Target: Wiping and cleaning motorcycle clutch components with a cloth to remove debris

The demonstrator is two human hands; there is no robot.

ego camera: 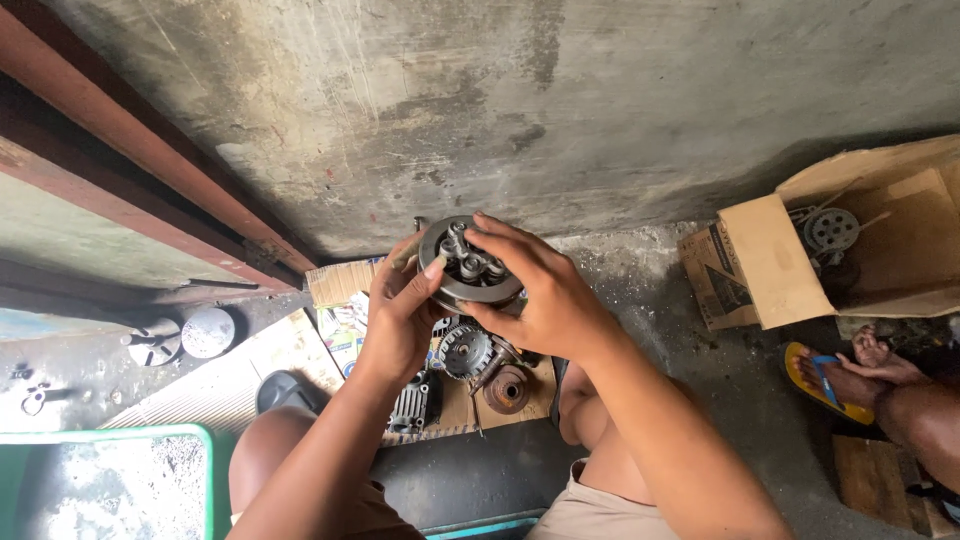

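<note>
Both hands hold one part: a round, grey metal clutch assembly (468, 264), disc-shaped, with a cluster of short posts or springs standing up from its centre. Left hand (398, 318) closes on the near-left rim, thumb tip pressing the edge. Right hand (540, 295) cups the far and right side, fingers spread over the top rim. The part is raised in the air, tilted slightly toward the camera.

Directly beneath the grip: a sheet of cardboard (455, 405) on the floor, carrying loose parts. A toothed gear wheel (466, 351) lies just under the held disc; a rusty brown hub (507, 389) sits right of it; a dark finned block (411, 401) lies nearer the left knee.

Further left of the grip: a round metal plate (208, 332) and a green crate (110, 485) at the frame corner. Well to the right: an open cardboard box (860, 240) holding a spoked wheel part, and another person's sandalled foot (830, 380).

Risk, as judged: the surface looks greasy and the hold is fingertip-only at the rim. A slip would drop the disc onto the gear below, possibly chipping teeth or scattering the centre pieces. Tilting further could let loose posts slide out.
</note>
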